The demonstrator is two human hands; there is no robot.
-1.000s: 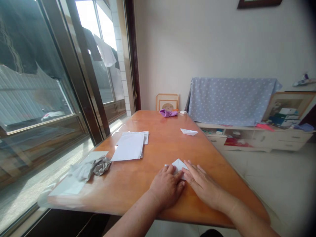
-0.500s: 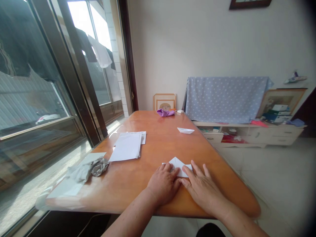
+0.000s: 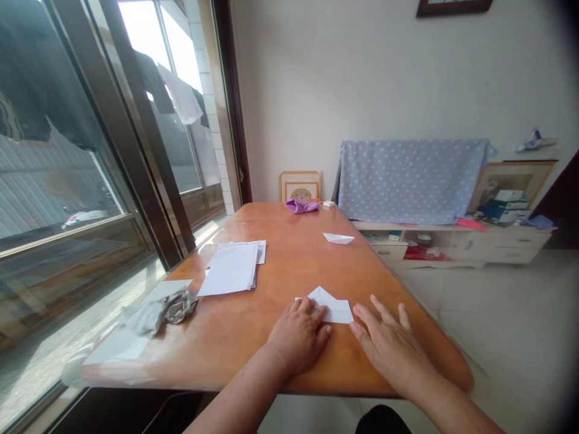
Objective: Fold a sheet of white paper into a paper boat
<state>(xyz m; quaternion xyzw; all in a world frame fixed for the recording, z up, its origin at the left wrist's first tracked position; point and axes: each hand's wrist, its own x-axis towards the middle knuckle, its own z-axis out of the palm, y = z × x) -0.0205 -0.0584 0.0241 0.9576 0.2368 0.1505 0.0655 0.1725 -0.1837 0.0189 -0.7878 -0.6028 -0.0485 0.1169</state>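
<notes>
A folded sheet of white paper (image 3: 337, 311) lies on the wooden table near its front edge, with a pointed peak at the top and a straight strip along the bottom. My left hand (image 3: 298, 331) rests on its left part and presses it to the tabletop, fingers lying on the paper and covering that side. Just past the paper's right end is my right hand (image 3: 389, 343), open, its fingers spread and its thumb and index tip close to the corner. A folded white paper boat (image 3: 338, 239) sits farther back on the right.
A stack of white sheets (image 3: 230, 268) lies left of the middle of the table (image 3: 280, 253). A crumpled grey cloth (image 3: 178, 306) is at the front left. Purple cloth (image 3: 302, 206) and a small white box (image 3: 328, 204) are at the far end. Glass doors (image 3: 67, 181) border the left.
My right hand has slid right along the paper and off its right end, uncovering the flattened right strip. My left hand stays on the paper.
</notes>
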